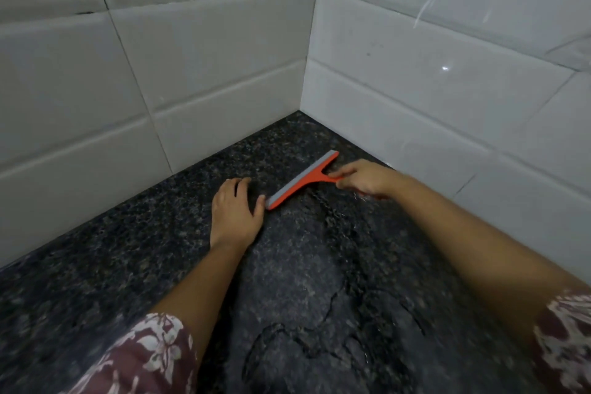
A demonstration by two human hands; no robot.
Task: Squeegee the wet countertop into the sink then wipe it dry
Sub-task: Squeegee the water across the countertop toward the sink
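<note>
An orange squeegee (302, 179) with a grey rubber blade lies on the dark speckled granite countertop (112, 265), close to the corner of the walls. My right hand (367, 177) is closed around its handle. My left hand (235, 211) rests flat on the counter, fingers apart, with the thumb touching the near end of the blade. A sheet of water (307, 291) with ragged edges covers the counter between my forearms. No sink is in view.
White tiled walls (192, 57) meet at a corner just behind the squeegee and close off the back and the right side (447, 89). The counter runs on to the left and towards me.
</note>
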